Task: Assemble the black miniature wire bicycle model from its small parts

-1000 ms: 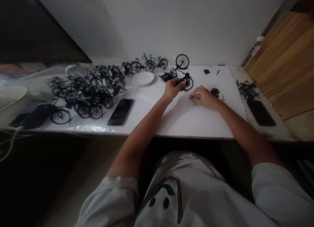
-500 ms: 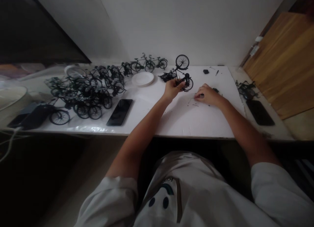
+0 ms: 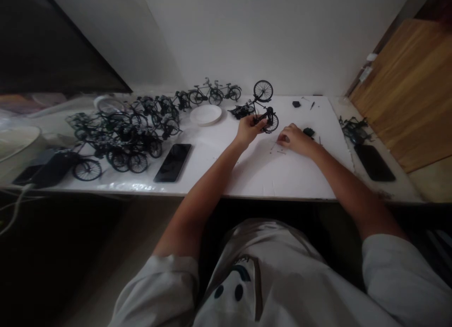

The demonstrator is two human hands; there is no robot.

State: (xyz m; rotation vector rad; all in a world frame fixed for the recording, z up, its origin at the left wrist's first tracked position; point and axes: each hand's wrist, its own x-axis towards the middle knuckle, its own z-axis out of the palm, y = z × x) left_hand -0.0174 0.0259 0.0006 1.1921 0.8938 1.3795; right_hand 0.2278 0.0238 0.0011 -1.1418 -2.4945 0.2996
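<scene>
You're gripping the toy bike [image 3: 263, 107] in left hand [image 3: 248, 129] fingers, hold it steady; right hand [image 3: 295, 139] is resting curled on the surface [image 3: 275, 176], grip unclear.

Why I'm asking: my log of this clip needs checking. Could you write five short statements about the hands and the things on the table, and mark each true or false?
1. The left hand holds a small black model bicycle tilted, one wheel raised, over the white table. True.
2. The right hand also grips that bicycle. False: it rests on the table, apart from it.
3. A round white dish sits toward the wall, left of the left hand. True.
4. A black smartphone stands propped against the wall. False: it lies flat near the front edge.
5. Many black model bicycles stand crowded at the table's left. True.
</scene>
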